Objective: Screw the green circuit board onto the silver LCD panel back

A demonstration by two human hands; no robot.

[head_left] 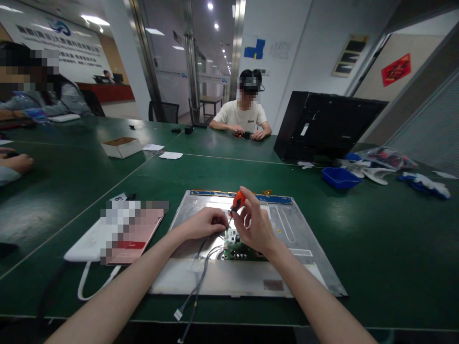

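Observation:
A flat silver metal panel [301,224] lies on the green table, with a green circuit board [233,248] on its middle. My right hand [256,222] is closed on the handle of an orange and black screwdriver [238,200], whose shaft slants down to the board's upper left corner. Beside that tip, my left hand [208,222] has its fingers pressed together; anything between them is too small to make out. Dark cables [205,272] run from the board's left side over the panel's front edge, ending in a white connector [178,314].
Left of the panel lie a white device [89,234] and a pink one [145,229] with a white cable. A white box [122,147] stands farther back. At right are a blue tray [340,177] and a black monitor [326,126]. A person [247,112] sits opposite; others sit left.

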